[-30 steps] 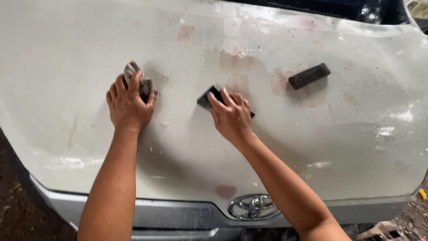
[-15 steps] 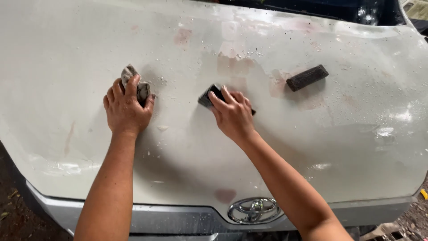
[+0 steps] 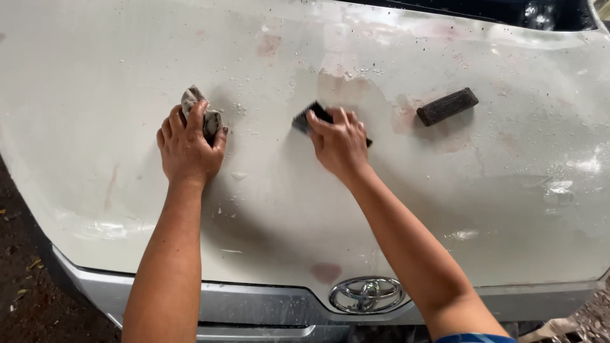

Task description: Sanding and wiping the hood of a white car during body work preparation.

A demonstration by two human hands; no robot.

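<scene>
Both hands barely shifted: left hand (image 3: 187,147) seemingly clamps rag (image 3: 202,113), right hand (image 3: 338,143) grips dark block (image 3: 307,118).

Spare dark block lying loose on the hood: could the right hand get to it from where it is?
Probably yes. The spare dark block lies alone, and only bare wet hood separates it from the right hand, though that hand presses another dark block.

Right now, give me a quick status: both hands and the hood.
Left hand pressing a grey rag on the wet white hood. Right hand flat on a dark sanding block. Spare dark block lying loose beyond it.
</scene>
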